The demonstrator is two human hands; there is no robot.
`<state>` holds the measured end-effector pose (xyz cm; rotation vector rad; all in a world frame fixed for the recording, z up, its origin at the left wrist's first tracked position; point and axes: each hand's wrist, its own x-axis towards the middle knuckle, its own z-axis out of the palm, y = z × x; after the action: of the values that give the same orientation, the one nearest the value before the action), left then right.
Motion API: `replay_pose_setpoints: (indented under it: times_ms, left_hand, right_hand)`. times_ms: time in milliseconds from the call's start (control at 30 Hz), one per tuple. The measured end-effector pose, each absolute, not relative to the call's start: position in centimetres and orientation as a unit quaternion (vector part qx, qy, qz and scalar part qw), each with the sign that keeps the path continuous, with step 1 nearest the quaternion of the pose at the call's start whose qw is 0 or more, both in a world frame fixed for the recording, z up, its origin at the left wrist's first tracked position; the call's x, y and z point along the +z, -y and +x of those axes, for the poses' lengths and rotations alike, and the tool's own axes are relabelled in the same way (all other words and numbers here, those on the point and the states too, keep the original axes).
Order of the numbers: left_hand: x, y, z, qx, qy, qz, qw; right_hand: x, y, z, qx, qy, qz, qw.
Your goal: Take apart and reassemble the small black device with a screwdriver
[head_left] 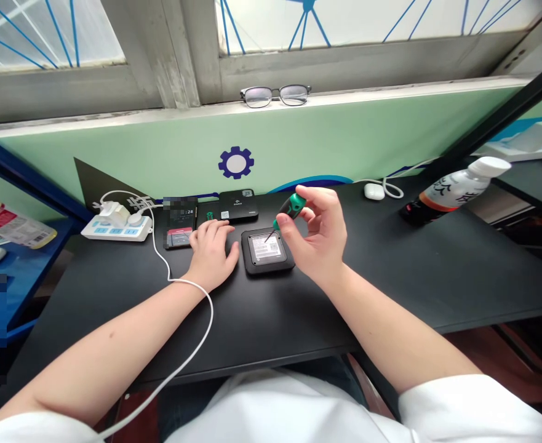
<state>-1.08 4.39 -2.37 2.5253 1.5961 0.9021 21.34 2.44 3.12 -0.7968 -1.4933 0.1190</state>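
Note:
My right hand [319, 231] grips a green and black screwdriver [291, 208], tilted, its thin shaft pointing down and left over a black square device [267, 268] with a white label. Whether the tip touches the device cannot be made out. To the left of the device, my left hand [211, 253] rests on the black table with its fingers spread and nothing held. Just beyond its fingertips lie a phone [179, 237] with a lit screen and a flat black box [239, 204]. A small green item [210, 215] is beside the box.
A white power strip [118, 230] stands at the left, and its white cable [211, 314] crosses my left forearm. At the right are a white earphone case [374, 191] and a leaning bottle [453, 191]. Glasses [276, 96] sit on the ledge behind.

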Motion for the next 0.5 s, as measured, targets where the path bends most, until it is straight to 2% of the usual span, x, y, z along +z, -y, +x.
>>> replay_pose_setpoints:
  times_ms: [200,500]
  left_hand:
    - [-2.2,-4.2,-1.1,0.264,-0.486,0.832,0.047]
    - [-1.5,-3.9,-1.1,0.143,-0.386,0.907,0.095]
  right_hand:
    - [3.2,-4.1,23.3,0.016,0.644,-0.397,0.654]
    - [2.3,-5.0,23.8,0.007,0.652,-0.424,0.629]
